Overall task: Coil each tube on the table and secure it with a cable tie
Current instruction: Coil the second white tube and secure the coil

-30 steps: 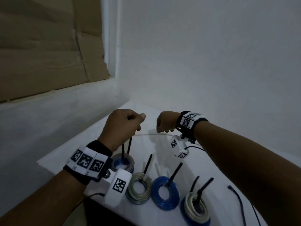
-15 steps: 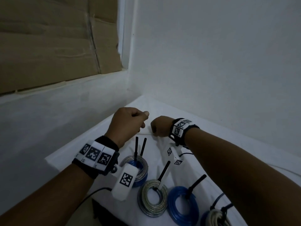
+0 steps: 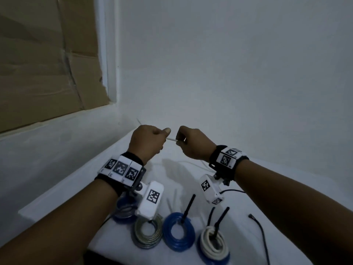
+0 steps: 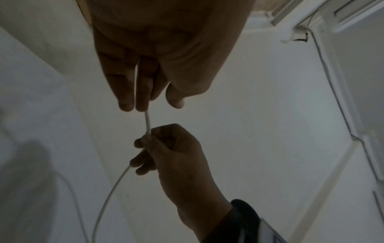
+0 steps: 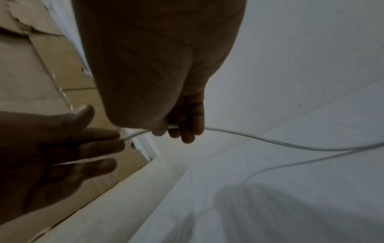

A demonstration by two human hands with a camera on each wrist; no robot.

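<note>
While I watch from the head view, the left hand [image 3: 148, 142] and right hand [image 3: 193, 143] are raised above the counter [image 3: 286, 197], each pinching the white tube [image 3: 171, 139] stretched between them; four tied coils [image 3: 178, 228] lie near the front edge. Left wrist view: fingers [image 4: 143, 92] curl on the tube. Right wrist view: it trails rightward from the curled fingers [image 5: 187, 118].

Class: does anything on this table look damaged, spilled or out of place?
Nothing stands out. The tied coils sit in a row on the table, and both hands, left and right, hold the white tube.
</note>
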